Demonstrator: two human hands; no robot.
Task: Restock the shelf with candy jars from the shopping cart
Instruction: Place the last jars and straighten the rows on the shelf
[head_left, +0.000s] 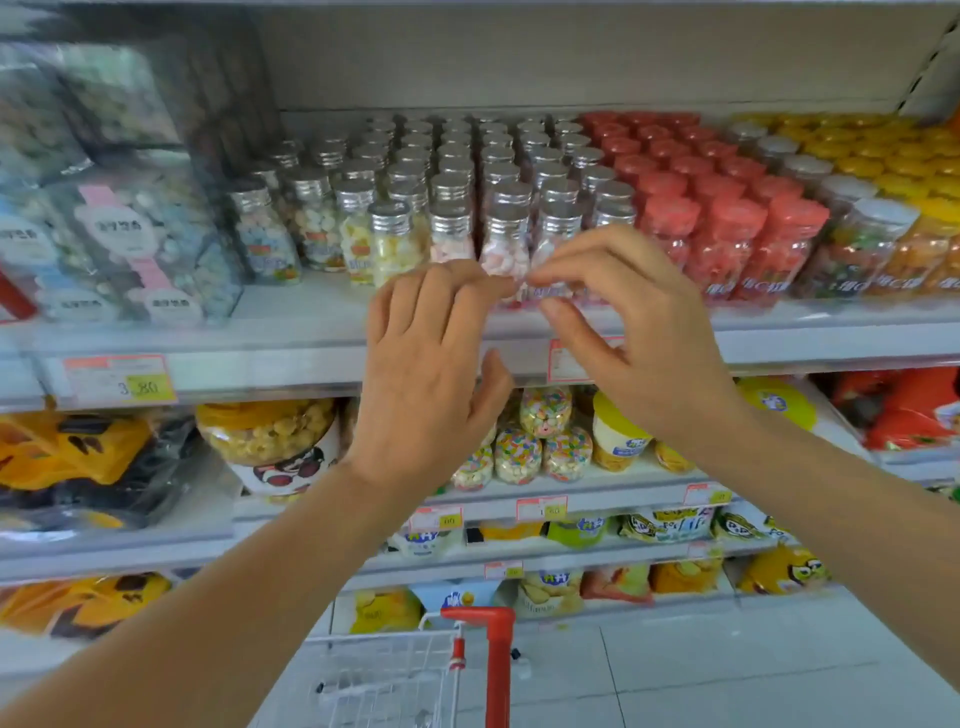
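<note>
Silver-capped candy jars (452, 171) fill the top shelf (291, 358) in rows, with red-lidded jars (727, 228) to their right. Both my hands are up at the front row. My right hand (628, 322) curves around the base of a front jar of pink candy (556, 228), whose label shows between forefinger and thumb. My left hand (431, 364) has its fingers nearly straight, and the tips touch the neighbouring pink-candy jar (506, 244), thumb spread apart. The shopping cart (395, 675), white wire with a red handle, stands below between my forearms.
Boxed candy packs (130, 244) stand at the shelf's left and yellow-lidded jars (893, 156) at its right. Lower shelves hold snack tubs (270, 441), small sprinkle jars (540, 441) and chip bags (618, 582). A white tiled floor (727, 675) lies right of the cart.
</note>
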